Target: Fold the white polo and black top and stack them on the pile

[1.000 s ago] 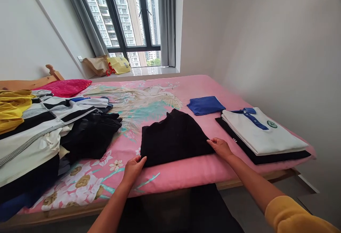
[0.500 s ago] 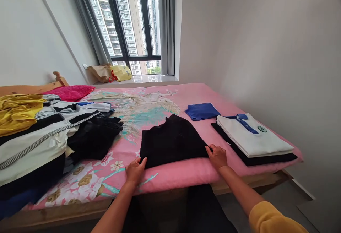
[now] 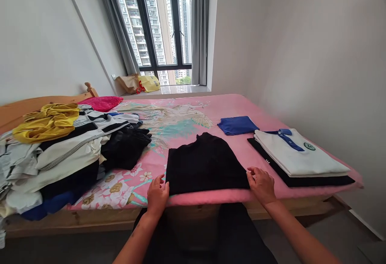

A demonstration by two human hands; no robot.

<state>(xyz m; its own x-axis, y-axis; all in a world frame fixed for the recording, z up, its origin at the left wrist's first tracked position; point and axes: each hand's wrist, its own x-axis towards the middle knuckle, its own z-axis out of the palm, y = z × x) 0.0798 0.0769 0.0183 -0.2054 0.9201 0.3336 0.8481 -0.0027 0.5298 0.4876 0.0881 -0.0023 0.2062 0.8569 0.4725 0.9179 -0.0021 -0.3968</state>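
Observation:
A black garment [image 3: 205,167], folded into a wide flat shape, lies near the front edge of the bed. At its lower left corner is my left hand [image 3: 158,195], thumb and fingers apart and holding nothing. My right hand [image 3: 261,185] rests by the lower right corner, fingers loosely spread at the cloth's edge. Right of the garment sits a folded white polo shirt [image 3: 304,159] with a blue collar and a round green badge. Beneath the polo shows a folded black piece [image 3: 319,181]. A folded blue cloth [image 3: 238,125] lies behind, towards the wall.
Loose clothes [image 3: 72,155] are heaped on the left of the bed, a yellow garment [image 3: 50,121] on top. A red pillow [image 3: 102,103] lies behind them. The pink floral sheet [image 3: 181,121] covers the bed. Bags [image 3: 149,83] stand on the windowsill.
Both hands have loosened from the garment's lower corners, and their fingers have spread. The black garment keeps its folded shape. The view has shifted left, showing more of the clothes heap.

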